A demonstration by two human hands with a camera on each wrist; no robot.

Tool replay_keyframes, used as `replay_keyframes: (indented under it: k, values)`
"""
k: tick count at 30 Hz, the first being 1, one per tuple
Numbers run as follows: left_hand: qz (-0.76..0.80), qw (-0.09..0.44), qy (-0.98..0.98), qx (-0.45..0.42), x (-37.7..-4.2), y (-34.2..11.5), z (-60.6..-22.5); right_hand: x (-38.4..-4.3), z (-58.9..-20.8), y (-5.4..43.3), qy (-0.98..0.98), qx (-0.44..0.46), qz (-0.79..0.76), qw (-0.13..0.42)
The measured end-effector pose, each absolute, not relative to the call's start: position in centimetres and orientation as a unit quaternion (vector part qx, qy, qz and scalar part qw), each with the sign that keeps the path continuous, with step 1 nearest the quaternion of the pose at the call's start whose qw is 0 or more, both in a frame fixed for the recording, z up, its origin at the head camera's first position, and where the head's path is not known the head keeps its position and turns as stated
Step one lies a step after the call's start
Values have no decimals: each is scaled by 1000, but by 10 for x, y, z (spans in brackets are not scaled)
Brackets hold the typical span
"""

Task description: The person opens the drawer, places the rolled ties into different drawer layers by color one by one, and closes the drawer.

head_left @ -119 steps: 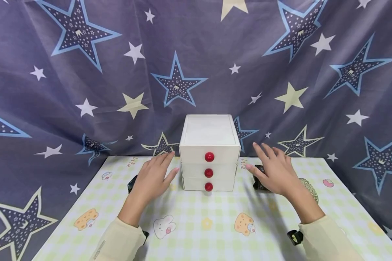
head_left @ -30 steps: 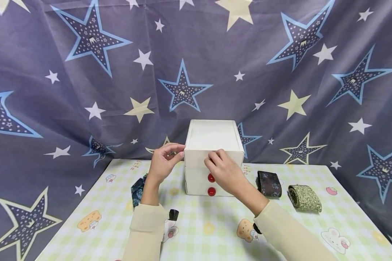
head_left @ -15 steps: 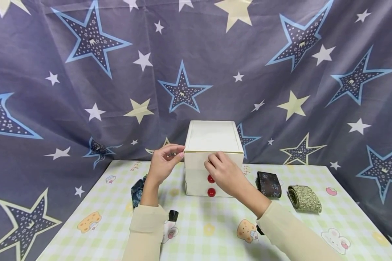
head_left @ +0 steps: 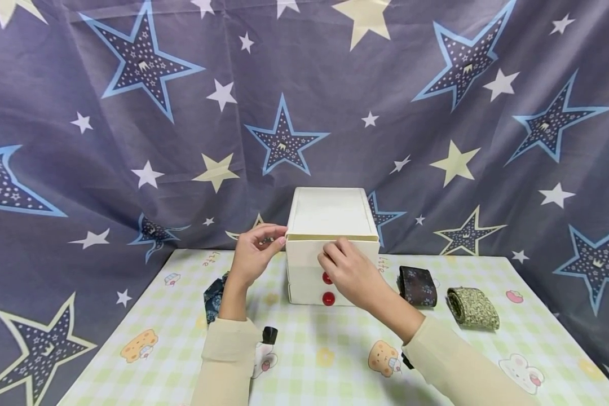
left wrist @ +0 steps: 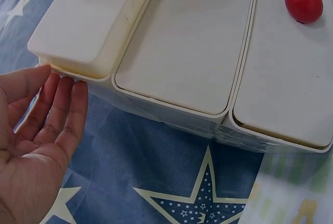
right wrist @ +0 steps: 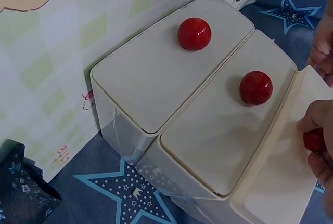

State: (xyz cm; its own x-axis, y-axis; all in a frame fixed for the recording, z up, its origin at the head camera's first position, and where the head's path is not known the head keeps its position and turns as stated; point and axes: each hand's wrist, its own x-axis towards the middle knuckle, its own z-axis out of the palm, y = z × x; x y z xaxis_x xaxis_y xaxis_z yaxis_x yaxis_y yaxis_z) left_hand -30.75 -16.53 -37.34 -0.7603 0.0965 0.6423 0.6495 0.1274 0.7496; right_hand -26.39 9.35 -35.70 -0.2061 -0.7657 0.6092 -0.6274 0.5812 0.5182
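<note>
A white three-drawer cabinet [head_left: 332, 211] stands at the far middle of the table, its drawers stacked and fitted with round red knobs. The top drawer [right wrist: 286, 167] is pulled out a little; a narrow gap shows above its front in the head view. My right hand [head_left: 352, 273] pinches that drawer's red knob [right wrist: 314, 141] between thumb and fingers. At the cabinet's upper left front corner, my left hand [head_left: 254, 254] grips the edge, thumb on the front rim and fingertips [left wrist: 78, 91] against the side. The middle knob [right wrist: 256, 88] and bottom knob [right wrist: 194, 34] are untouched.
Right of the cabinet lie a dark rolled floral tie [head_left: 418, 286] and a green patterned rolled tie [head_left: 473, 308]. A blue floral tie [head_left: 214, 299] sits partly behind my left forearm. A starry curtain [head_left: 182, 141] hangs behind the checked tablecloth [head_left: 172, 361].
Both hands have moved from above the table onto the cabinet. Over the last second the right hand has drawn the top drawer slightly outward, while the left hand has stayed at the corner.
</note>
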Motion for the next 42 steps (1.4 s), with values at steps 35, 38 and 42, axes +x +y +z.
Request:
replay_keyframes:
  k: [35, 38, 42]
  values:
    - [-604, 224, -720, -258, -308, -165, -372, -246, -354, 95, -750, 479, -73, 450]
    - [-603, 223, -722, -255, -307, -165, -372, -243, -354, 95, -751, 480, -72, 447]
    - [-603, 223, -723, -253, -307, -166, -372, -241, -355, 96, -752, 480, -71, 447]
